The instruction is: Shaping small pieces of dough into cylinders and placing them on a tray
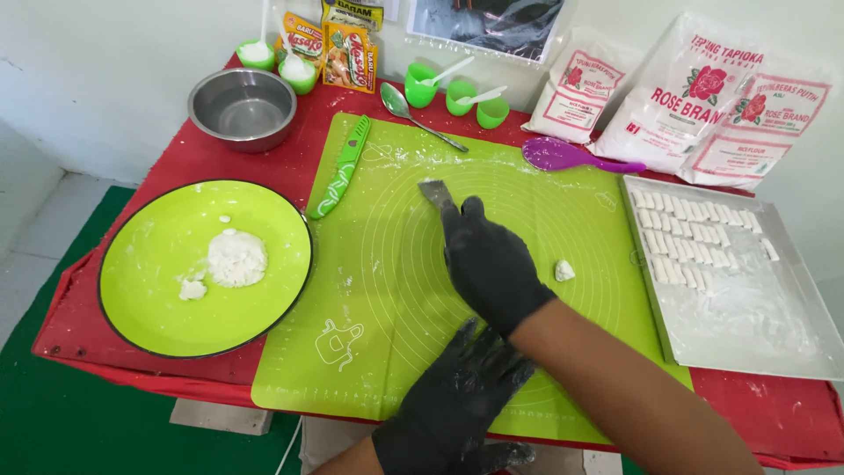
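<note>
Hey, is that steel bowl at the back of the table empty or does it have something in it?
Empty. The steel bowl stands upright at the back left of the red table, and its bare, shiny bottom shows with no dough or flour inside.

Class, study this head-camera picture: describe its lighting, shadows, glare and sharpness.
Head view: even, soft light; faint shadows under the black-gloved right hand holding a metal scraper on the green silicone mat; mild glare in the steel bowl; centre sharp, the black-gloved left hand slightly soft; edges bend slightly.

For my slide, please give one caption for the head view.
Right hand scrapes green mat with scraper; left hand rests.
</note>
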